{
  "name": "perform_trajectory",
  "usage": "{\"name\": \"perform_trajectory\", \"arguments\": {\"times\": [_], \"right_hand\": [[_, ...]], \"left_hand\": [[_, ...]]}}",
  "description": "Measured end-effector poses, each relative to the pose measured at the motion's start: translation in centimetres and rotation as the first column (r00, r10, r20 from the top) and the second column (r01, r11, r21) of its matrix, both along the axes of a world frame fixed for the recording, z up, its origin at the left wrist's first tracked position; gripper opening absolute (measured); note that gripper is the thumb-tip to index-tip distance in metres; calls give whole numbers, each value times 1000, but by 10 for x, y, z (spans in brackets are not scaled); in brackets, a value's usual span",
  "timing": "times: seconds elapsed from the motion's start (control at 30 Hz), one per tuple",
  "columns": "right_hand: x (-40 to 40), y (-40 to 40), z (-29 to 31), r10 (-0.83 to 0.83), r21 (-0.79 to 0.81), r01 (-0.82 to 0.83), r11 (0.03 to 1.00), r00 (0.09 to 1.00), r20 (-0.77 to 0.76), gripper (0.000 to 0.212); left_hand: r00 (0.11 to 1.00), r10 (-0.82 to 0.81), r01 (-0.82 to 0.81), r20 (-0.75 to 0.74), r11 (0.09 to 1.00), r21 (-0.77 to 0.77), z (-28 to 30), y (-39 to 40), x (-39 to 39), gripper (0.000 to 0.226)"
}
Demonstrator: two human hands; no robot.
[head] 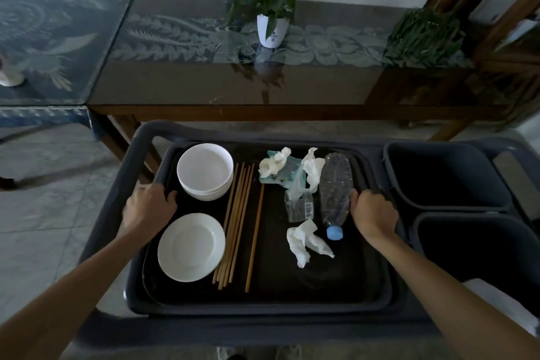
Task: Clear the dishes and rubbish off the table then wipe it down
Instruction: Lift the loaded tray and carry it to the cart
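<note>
A dark tray [292,298] lies on a grey cart. My left hand [147,209] grips the tray's left rim and my right hand [372,212] grips its right rim. On the tray sit a stack of white bowls [204,171], white plates [191,247], several wooden chopsticks [238,225], a crushed clear bottle with a blue cap [334,196], crumpled tissues [306,241], a tissue packet [280,172] and a clear wrapper [299,204]. The glass-topped table [233,82] stands just beyond the cart.
Two dark bins [447,175] [479,245] sit in the cart's right side. A potted plant in a white pot [271,29] and a bunch of greens [423,35] stand on the table. A white cloth [502,307] shows at the cart's lower right.
</note>
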State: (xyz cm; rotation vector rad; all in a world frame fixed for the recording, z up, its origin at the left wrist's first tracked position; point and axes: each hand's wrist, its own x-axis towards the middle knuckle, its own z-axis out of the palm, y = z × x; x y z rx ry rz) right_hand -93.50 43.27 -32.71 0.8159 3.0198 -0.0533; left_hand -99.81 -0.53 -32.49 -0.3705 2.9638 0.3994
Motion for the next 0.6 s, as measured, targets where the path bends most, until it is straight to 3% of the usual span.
{"name": "perform_trajectory", "arguments": {"times": [0.2,0.4,0.5,0.6], "right_hand": [[-3,5,15,-91,-213,105,972,993,73,31],[6,15,19,-260,-514,255,819,963,63,22],[6,16,17,-302,-515,287,808,952,56,17],[1,13,21,-278,-429,266,863,960,38,20]], "left_hand": [[996,50,-47,76,998,-37,10,1,-4,36],[972,206,-217,115,973,86,17,-1,-1,28],[963,262,-270,66,951,153,18,0,6,22],[948,314,-317,45,933,168,24,3,9,19]]}}
